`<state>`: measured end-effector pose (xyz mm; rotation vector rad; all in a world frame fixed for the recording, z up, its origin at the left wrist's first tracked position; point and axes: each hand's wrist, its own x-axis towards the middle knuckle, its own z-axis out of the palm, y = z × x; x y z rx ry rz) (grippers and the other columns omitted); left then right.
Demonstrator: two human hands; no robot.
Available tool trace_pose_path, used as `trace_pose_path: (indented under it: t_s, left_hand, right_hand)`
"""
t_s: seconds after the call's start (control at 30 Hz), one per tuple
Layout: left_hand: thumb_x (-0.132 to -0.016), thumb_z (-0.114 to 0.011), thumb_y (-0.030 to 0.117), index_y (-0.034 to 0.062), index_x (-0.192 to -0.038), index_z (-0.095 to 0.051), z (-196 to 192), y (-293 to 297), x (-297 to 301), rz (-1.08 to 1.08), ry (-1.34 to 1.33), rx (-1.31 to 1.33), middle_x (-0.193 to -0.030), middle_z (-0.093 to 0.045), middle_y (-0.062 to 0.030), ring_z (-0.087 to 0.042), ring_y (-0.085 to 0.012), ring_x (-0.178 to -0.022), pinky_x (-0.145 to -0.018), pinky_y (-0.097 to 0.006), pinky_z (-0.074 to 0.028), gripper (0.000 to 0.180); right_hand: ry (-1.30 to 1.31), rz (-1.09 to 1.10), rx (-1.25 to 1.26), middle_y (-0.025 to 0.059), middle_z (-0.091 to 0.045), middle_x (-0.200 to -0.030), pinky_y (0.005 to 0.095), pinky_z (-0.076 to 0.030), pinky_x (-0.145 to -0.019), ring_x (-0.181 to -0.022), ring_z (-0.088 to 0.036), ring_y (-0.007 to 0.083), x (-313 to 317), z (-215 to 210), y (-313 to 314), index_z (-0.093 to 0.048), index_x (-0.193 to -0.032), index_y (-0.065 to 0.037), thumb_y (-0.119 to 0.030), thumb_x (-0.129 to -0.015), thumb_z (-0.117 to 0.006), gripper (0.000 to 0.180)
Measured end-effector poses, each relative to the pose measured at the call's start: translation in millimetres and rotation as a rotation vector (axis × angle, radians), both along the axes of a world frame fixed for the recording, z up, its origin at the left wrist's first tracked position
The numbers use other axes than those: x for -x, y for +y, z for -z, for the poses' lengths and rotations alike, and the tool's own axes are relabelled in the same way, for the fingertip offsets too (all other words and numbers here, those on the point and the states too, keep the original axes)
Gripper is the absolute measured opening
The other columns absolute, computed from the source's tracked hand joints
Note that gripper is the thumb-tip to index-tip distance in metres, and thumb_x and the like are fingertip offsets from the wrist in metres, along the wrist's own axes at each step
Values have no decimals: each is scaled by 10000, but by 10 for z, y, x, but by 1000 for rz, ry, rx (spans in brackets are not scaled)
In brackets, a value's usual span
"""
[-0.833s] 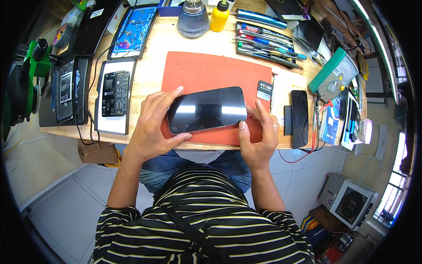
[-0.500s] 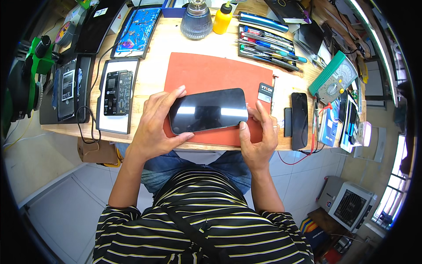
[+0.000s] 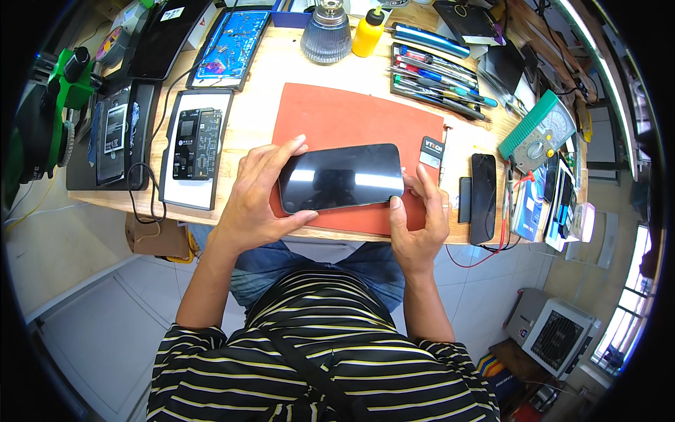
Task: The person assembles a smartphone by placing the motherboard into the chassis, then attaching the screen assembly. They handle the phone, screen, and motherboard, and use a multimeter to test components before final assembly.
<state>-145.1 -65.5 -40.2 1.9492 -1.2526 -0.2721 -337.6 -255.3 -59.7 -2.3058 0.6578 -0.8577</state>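
The left hand [image 3: 256,200] grips the left end of the black phone [image 3: 342,177], fingers spread above, thumb below. The phone is above the red mat [image 3: 351,116]. The right hand [image 3: 420,218] pinches its right end. Right of it lies a small black label [image 3: 431,150].

We record a short-sleeved shirt [image 3: 330,352] with black and pale yellow horizontal stripes, sleeves ending above the elbow. Blue denim trousers [image 3: 316,264] show below the bench edge. Both forearms are bare. The right hand [image 3: 418,218] carries what appears to be a thin ring, though too small to confirm.
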Motion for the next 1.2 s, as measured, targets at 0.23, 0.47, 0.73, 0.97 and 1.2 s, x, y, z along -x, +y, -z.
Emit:
trace_pose_path:
  t_s: [0.23,0.47,0.73,0.97,1.2]
  left_hand:
    - [-618,-944,162,33,-1543,-436,3,-4,1,1,-7,11,-1380,-646,-124,-528,-334,-1308,-1137,-453,-414,1063]
    - [-616,-941,160,44,-1545,-436,7,3,-4,-4,-7,-1,-1375,-649,-124,-529,-333,-1308,-1140,-448,-408,1064]
    - [-618,-936,163,33,-1547,-425,1,-7,5,-15,-2,17,-1363,-657,-124,-533,-335,-1294,-1138,-450,-409,1068]
    - [-630,-937,180,33,-1557,-413,14,-4,2,-9,-5,37,-1358,-655,-124,-531,-333,-1295,-1139,-450,-401,1075]
    - [-651,-931,195,36,-1579,-375,39,9,13,1,-18,51,-1389,-644,-122,-514,-324,-1320,-1156,-444,-387,1093]
  right_hand:
    - [-1,-6,24,80,-752,-1112,379,-427,-921,-977,-614,215,1,0,-12,-596,-1386,32,-68,-820,-752,595]
    - [13,-5,15,79,-751,-1125,379,-427,-917,-976,-611,215,8,-7,-3,-596,-1383,31,-66,-816,-754,597]
    - [8,-5,19,72,-758,-1140,386,-420,-929,-997,-614,213,-1,-18,-5,-590,-1391,21,-71,-819,-758,603]
    - [11,-2,42,69,-751,-1125,383,-421,-924,-986,-611,216,5,-12,-3,-594,-1389,17,-74,-822,-754,596]
    - [-26,-3,21,77,-738,-1114,386,-440,-910,-982,-606,223,-3,36,-5,-601,-1386,16,-72,-826,-746,586]
